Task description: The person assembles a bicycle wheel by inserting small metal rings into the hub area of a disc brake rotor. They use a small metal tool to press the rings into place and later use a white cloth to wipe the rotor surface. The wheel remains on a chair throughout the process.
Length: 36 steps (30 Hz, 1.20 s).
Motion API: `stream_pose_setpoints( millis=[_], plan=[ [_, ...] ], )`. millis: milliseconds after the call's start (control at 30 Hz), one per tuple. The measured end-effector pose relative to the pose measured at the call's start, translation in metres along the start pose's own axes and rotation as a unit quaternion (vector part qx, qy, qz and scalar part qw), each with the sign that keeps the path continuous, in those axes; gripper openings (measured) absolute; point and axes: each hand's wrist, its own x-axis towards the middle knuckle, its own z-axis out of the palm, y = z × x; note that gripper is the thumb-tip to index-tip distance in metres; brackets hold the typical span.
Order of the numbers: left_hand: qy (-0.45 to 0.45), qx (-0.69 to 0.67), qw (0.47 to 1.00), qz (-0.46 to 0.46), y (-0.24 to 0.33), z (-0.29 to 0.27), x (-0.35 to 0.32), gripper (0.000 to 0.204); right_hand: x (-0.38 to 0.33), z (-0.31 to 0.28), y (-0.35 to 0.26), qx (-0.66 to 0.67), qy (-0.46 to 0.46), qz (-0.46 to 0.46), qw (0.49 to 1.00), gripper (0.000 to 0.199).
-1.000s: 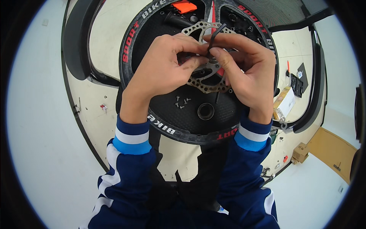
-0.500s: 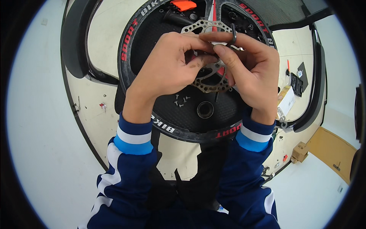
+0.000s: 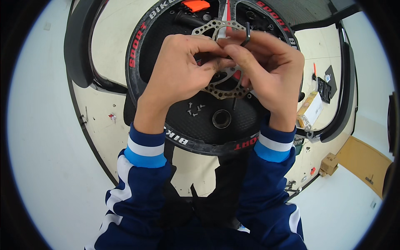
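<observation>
A black bicycle wheel (image 3: 196, 143) with coloured lettering lies flat before me, a perforated metal brake disc (image 3: 227, 94) at its middle. Over the disc my two hands meet fingertip to fingertip. My right hand (image 3: 271, 71) is closed on a black L-shaped hex key (image 3: 248, 33), whose bent end sticks up past the fingers. My left hand (image 3: 177, 68) is pinched shut at the same spot; whatever lies between its fingertips is hidden. Several small silver screws (image 3: 193, 109) and a dark round cup-like ring (image 3: 221, 119) lie nearer me inside the rim.
On the wheel's far side are an orange piece (image 3: 196, 5) and a black ribbed cylinder (image 3: 187, 20). Black curved armrests (image 3: 79, 50) flank the wheel. Rightward on the floor are a black tool case (image 3: 323, 90), a white-and-yellow box (image 3: 310, 109) and a cardboard box (image 3: 329, 164).
Both hands and the hex key have moved slightly left, the key also a little farther away. The wheel with its loose parts has shifted a little left too. Both grips look the same.
</observation>
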Motion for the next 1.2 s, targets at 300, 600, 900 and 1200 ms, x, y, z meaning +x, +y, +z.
stream_pose_setpoints(
  millis=[300,600,900,1200],
  plan=[
    [-0.011,-0.058,0.998,-0.014,0.0,0.0,-0.001,0.018,0.006,-0.013,0.015,0.161,-0.118,-0.047,0.979,0.045],
    [-0.041,-0.016,0.999,-0.014,-0.004,-0.006,0.0,0.016,0.005,-0.011,0.018,0.222,-0.128,-0.035,0.966,0.032],
    [-0.045,-0.034,0.998,-0.04,0.001,-0.005,-0.001,0.014,0.006,-0.005,0.009,0.124,-0.057,-0.033,0.99,0.04],
    [-0.037,-0.045,0.997,-0.047,0.009,-0.012,-0.002,0.017,0.004,-0.004,-0.009,0.076,-0.026,-0.055,0.995,0.034]
  ],
)
